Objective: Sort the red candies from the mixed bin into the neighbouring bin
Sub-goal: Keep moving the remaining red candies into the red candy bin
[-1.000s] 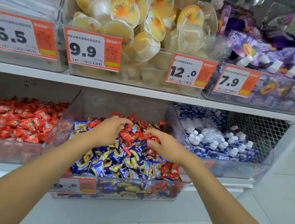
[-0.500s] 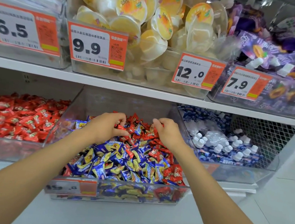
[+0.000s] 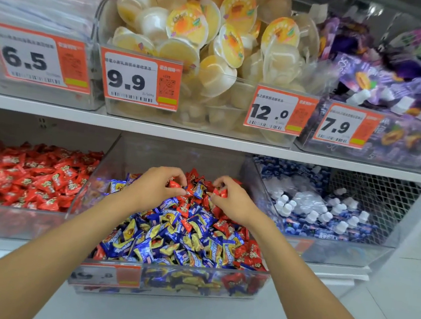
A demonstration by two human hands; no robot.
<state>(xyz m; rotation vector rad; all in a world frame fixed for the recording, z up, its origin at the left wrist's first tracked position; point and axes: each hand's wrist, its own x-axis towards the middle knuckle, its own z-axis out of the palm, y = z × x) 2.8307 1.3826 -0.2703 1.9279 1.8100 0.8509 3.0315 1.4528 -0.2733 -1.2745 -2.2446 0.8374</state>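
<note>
Head view looks down on a store shelf (image 3: 154,133) with clear bins on two levels. Both hands reach into the middle lower bin, the mixed bin (image 3: 169,280), which holds blue-and-yellow candies (image 3: 168,243) heaped toward the front and red candies (image 3: 248,254) scattered among them, thicker at the back and at the front right corner.

At the back of that heap, the left hand (image 3: 152,188) is curled with thumb and fingertips pinched on a red candy (image 3: 175,184). Just right of it, the right hand (image 3: 233,201) is likewise curled, fingers closed on another red candy (image 3: 222,192). The two hands sit close together, apart by a small cluster of red and blue wrappers. More red candies lie directly under and behind both hands, against the bin's rear wall, and a few sit by the right wrist.

Left of the mixed bin, touching its side wall, stands the neighbouring bin (image 3: 13,221), filled with red wrappers only; it lies well to the left of the left hand, beyond the clear divider. On the right is a bin of blue pouches with white caps (image 3: 329,214).

Upper bins hold jelly cups (image 3: 217,42) and purple pouches (image 3: 409,85), fronted by price tags reading 6.5, 9.9 (image 3: 138,79), 12.0 and 7.9.
</note>
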